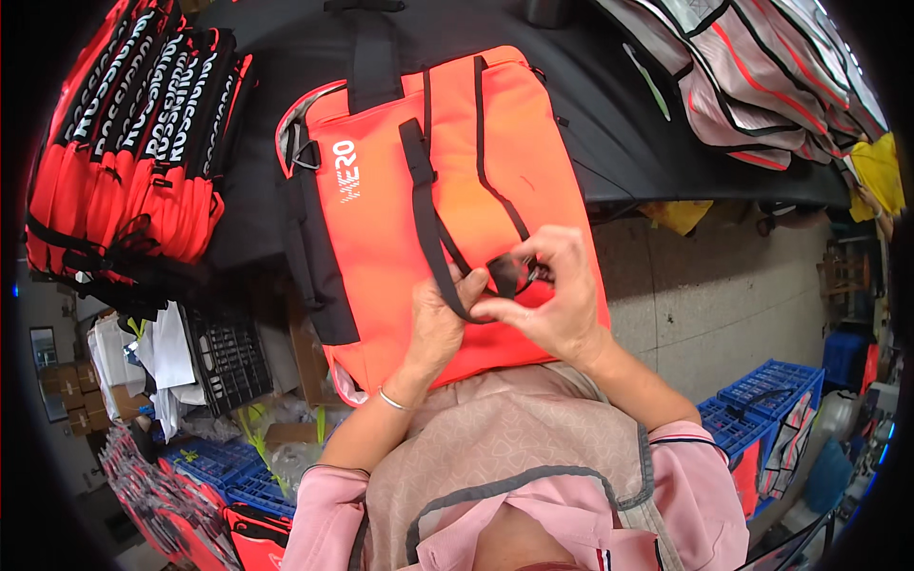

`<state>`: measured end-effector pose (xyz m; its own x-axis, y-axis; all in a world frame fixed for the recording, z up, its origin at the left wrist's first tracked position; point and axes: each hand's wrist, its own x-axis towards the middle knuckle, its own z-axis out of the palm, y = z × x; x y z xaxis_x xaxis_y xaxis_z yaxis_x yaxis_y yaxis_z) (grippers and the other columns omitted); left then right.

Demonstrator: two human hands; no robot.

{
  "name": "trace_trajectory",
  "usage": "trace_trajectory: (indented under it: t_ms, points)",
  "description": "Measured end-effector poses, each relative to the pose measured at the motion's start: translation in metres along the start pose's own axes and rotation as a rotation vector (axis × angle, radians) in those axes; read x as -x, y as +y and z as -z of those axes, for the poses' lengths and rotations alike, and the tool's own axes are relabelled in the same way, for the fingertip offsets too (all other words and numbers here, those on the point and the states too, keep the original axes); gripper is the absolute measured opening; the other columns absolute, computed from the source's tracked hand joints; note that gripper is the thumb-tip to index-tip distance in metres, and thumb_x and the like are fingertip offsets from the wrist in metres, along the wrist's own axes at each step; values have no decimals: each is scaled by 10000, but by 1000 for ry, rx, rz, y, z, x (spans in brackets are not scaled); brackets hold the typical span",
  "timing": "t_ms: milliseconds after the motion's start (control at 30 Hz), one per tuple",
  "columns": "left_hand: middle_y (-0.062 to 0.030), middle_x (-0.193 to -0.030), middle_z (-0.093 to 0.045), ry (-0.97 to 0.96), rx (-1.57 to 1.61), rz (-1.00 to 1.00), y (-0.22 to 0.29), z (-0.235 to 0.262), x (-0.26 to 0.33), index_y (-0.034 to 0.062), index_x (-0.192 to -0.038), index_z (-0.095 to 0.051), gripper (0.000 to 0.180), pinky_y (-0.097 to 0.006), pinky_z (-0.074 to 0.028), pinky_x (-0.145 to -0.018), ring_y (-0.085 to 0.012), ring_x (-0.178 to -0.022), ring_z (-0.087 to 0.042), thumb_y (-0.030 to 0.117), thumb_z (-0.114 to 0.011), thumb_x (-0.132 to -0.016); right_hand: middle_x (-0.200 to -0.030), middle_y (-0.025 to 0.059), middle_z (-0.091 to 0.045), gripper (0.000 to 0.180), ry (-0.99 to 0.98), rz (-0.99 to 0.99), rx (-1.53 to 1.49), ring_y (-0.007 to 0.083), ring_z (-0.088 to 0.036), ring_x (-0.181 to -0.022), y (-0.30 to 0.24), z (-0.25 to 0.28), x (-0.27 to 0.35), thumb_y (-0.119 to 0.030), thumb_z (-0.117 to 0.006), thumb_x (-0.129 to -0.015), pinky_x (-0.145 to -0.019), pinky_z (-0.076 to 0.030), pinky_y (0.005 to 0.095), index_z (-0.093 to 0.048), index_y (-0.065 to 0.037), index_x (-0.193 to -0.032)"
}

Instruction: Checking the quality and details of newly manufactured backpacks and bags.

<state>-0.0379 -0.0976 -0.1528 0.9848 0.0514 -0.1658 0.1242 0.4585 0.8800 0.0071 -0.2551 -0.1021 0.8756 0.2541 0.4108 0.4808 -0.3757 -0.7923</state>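
A bright orange-red bag point(381, 257) with black trim lies on the black-covered table and reaches over its near edge to my lap. A long black webbing strap point(425, 214) loops down across its front. My left hand point(440, 319) grips the lower end of this strap between thumb and fingers. Close beside it, my right hand point(564, 306) is curled around a small black piece point(506, 274) at the strap, with thumb and fingertips near each other. That piece is partly hidden and blurred, so I cannot tell whether it is a buckle or folded webbing.
Several red and black bags point(143, 143) stand stacked at the left. Grey bags with red and black trim point(752, 76) are piled at the far right. Blue plastic crates point(752, 395) stand at the lower right, and a black crate point(227, 357) is at the left.
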Motion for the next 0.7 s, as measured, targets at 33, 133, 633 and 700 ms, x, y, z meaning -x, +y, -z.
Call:
trace_trajectory:
  t_ms: [33, 133, 633, 700]
  points:
    - [-39, -911, -662, -18, -25, -37, 0, 0, -5, 9, -936, -635, 187, -287, -595, -713, -131, -796, -663, 193, -614, -960, -983, 74, -559, 582, 0, 138, 8, 217, -618, -832, 0, -3, 5, -296, -894, -593, -646, -556, 338, -578, -87, -1035]
    - [-25, -865, -647, -21, -1, 79, 2, -1, -20, 14, -915, -643, 205, -287, -605, -682, -113, -794, -659, 218, -666, -925, -941, 59, -574, 567, -314, 407, 105, 202, -600, -709, -14, 0, 22, -300, -899, -602, -517, -497, 343, -605, -66, -1026]
    - [-15, -849, -663, 15, -107, 148, 10, -18, 0, -13, -1067, -653, 243, -250, -599, -665, -74, -796, -653, 196, -611, -950, -794, 85, -647, 290, -2, 116, 347, 231, -621, -690, 15, 42, 9, -157, -773, -774, -603, -502, 323, -637, -25, -992]
    - [-29, -868, -675, 25, -104, 154, 18, -26, 1, -19, -1072, -651, 250, -249, -598, -662, -82, -802, -662, 195, -608, -951, -789, 87, -651, 267, -3, 177, 406, 229, -616, -675, 15, 42, 10, -131, -779, -769, -591, -490, 317, -636, -14, -962]
